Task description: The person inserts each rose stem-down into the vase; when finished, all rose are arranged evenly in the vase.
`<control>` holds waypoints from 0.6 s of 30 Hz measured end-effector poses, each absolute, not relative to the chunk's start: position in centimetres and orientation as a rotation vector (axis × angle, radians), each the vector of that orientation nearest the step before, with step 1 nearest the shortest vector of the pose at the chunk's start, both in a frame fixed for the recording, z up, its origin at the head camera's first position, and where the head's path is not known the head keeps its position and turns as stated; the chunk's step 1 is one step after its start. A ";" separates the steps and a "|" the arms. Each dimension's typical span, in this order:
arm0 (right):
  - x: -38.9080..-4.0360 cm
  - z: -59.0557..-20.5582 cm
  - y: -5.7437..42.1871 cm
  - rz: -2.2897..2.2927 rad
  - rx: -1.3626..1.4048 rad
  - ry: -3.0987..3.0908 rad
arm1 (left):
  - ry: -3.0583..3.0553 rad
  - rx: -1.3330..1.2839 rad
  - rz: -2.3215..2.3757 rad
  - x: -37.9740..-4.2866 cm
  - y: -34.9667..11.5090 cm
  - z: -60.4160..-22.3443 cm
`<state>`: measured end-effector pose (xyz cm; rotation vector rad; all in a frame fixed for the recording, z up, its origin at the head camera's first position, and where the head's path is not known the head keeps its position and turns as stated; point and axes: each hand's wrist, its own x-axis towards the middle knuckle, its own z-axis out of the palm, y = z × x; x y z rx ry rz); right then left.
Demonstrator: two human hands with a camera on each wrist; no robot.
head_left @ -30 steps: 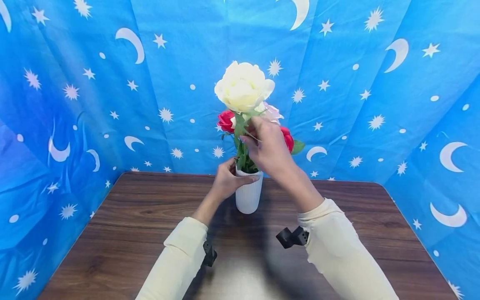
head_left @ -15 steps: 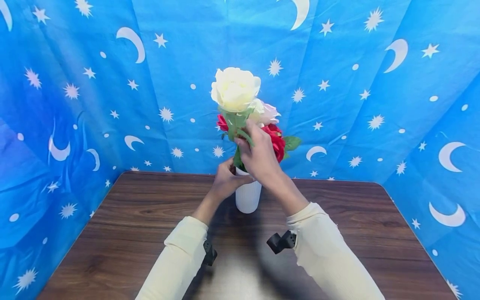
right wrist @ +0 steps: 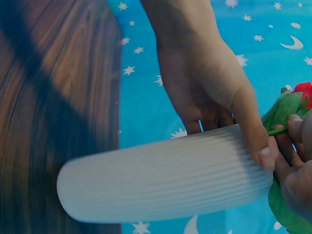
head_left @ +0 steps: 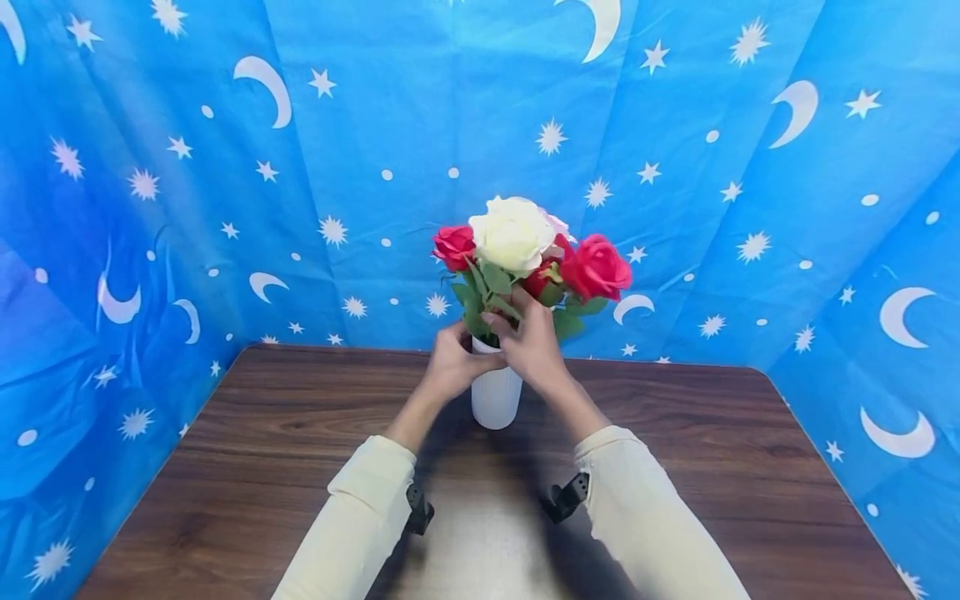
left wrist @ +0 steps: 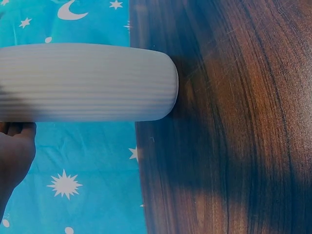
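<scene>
A white ribbed vase stands upright on the wooden table. My left hand grips it near its top; in the right wrist view the left thumb lies across the ribs beside the rim. With my right hand I pinch a green stem just above the vase mouth. A white rose rises above that hand. Around it are red roses, a smaller red one, a partly hidden pale pink flower and green leaves. The lower stems are hidden inside the vase.
The dark wood-grain table ends just behind the vase. A blue cloth backdrop with white stars and moons hangs at the back and both sides. Black wrist cameras hang below both cream sleeves.
My right hand has come down toward the vase mouth, and the white rose has sunk with it to the other blooms. More red roses show at the right. The left hand stays put.
</scene>
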<state>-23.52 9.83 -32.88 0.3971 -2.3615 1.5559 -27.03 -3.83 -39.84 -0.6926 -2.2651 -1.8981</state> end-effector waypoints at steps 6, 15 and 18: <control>-23.6 -33.3 9.7 1.561 0.408 -2.329 | -2.249 -0.689 -1.886 -27.0 -3.9 -39.9; -22.0 -33.0 10.9 1.525 0.459 -2.408 | -2.245 -0.732 -1.970 -26.5 -3.9 -40.6; -20.5 -33.7 12.3 1.412 0.557 -2.374 | -2.322 -0.731 -1.964 -26.0 -4.6 -41.2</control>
